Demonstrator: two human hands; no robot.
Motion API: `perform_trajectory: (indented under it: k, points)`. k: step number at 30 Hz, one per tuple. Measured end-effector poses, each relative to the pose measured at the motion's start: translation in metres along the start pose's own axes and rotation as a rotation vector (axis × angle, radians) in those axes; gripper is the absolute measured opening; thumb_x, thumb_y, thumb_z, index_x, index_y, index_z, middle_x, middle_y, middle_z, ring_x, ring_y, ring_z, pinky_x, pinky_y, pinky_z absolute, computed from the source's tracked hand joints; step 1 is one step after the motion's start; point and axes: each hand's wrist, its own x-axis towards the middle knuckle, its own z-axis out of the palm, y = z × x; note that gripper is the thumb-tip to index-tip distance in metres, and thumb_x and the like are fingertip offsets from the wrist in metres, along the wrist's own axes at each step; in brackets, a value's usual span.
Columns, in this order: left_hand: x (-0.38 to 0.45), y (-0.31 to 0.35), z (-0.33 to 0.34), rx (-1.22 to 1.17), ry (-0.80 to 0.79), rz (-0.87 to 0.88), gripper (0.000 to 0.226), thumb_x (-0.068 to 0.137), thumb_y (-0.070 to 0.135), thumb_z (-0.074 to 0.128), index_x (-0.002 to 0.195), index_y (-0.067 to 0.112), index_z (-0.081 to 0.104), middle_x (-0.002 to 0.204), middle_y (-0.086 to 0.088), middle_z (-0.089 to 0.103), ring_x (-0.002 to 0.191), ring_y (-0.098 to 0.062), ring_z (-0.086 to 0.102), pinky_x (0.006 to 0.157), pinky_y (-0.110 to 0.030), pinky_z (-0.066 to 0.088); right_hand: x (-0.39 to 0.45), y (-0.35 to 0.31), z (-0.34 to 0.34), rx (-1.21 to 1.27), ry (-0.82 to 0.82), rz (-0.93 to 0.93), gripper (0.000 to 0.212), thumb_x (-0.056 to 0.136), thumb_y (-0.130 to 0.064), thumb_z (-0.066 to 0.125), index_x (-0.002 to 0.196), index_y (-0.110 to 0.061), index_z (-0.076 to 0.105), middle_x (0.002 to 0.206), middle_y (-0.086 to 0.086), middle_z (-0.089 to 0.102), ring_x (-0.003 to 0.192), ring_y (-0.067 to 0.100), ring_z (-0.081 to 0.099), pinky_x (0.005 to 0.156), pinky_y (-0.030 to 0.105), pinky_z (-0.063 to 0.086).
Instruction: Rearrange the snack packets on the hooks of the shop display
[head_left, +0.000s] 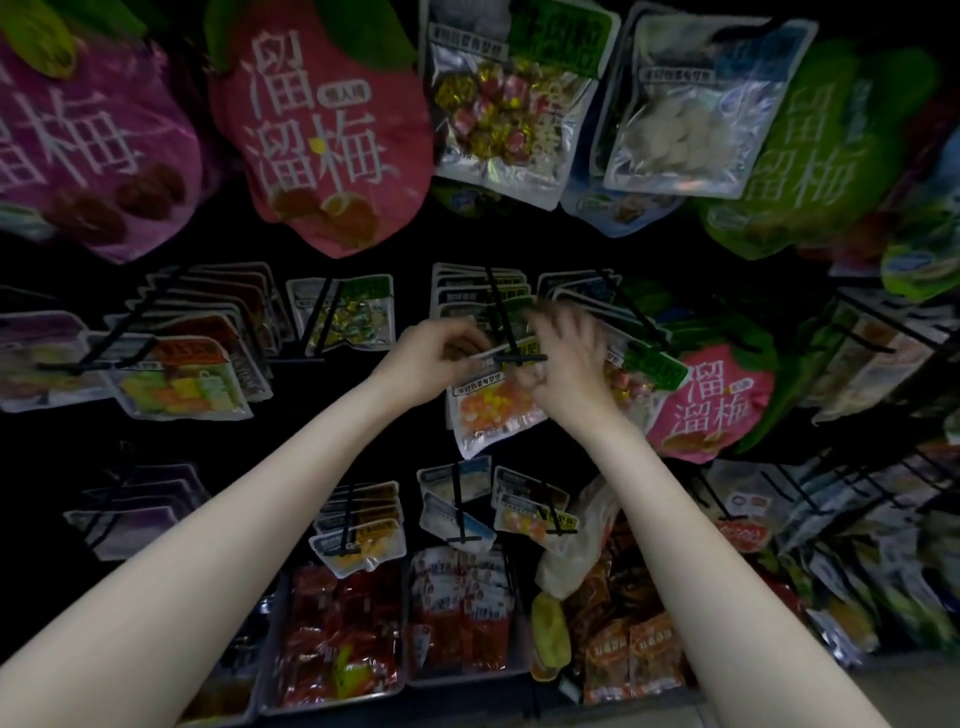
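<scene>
Far-left hooks: purple and orange packets (182, 379) hang in rows on black pegs, untouched
Left hand (434, 358): fingers curled shut, pinching the top edge of the clear packet at the peg's tip
Clear packet (493, 410): a see-through pouch of orange and yellow sweets, hanging at the front end of the middle hook (511, 338), between the two hands
How it will handle: looks light and limp, with a crinkly, slick film; the body would likely sag and slide, so the stiffer sealed header by the hang hole seems the place to grip
Right hand (569, 364): blurred; fingers bent at the header and the hook's crossbar, but whether they grip the packet I cannot tell
Pink plum bag (711, 405): just right of the hands, printed 溜溜梅 in white
Upper row: larger pink bag (322, 130) with the same 溜溜梅; a green bag (810, 156) at right carries matching characters
Small print on the clear pouches: too blurred to read
Bins below (337, 639): red sachets, lettering unreadable
</scene>
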Motion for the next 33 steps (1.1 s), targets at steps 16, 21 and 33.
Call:
perform_trajectory:
  k: [16,21,33]
  points:
    - [0.037,-0.036,0.014,-0.112,0.294,-0.303,0.035,0.09,0.012,0.059,0.124,0.004,0.055,0.118,-0.019,0.06,0.11,-0.03,0.056,0.082,-0.028,0.041,0.0,0.008,-0.033,0.06,-0.1,-0.248,0.025,0.091,-0.021,0.059,0.109,-0.005,0.067,0.108,0.008,0.065,0.105,0.024,0.057,0.081,0.025,0.037]
    - [0.023,-0.023,0.001,0.055,0.321,-0.043,0.017,0.088,0.014,0.062,0.1,0.003,0.067,0.09,-0.005,0.062,0.092,-0.024,0.059,0.068,-0.025,0.037,-0.008,0.008,-0.04,0.093,-0.181,-0.276,0.02,0.089,-0.019,0.061,0.093,-0.001,0.069,0.085,0.002,0.058,0.086,0.021,0.059,0.063,0.013,0.028]
    - [-0.041,-0.015,-0.018,0.081,0.261,0.195,0.008,0.09,0.012,0.058,0.085,0.019,0.059,0.077,0.013,0.052,0.075,0.001,0.052,0.065,-0.011,0.037,-0.028,0.015,-0.048,0.265,-0.186,-0.123,0.02,0.085,-0.02,0.067,0.098,-0.006,0.072,0.087,-0.008,0.059,0.085,0.009,0.056,0.068,0.002,0.033]
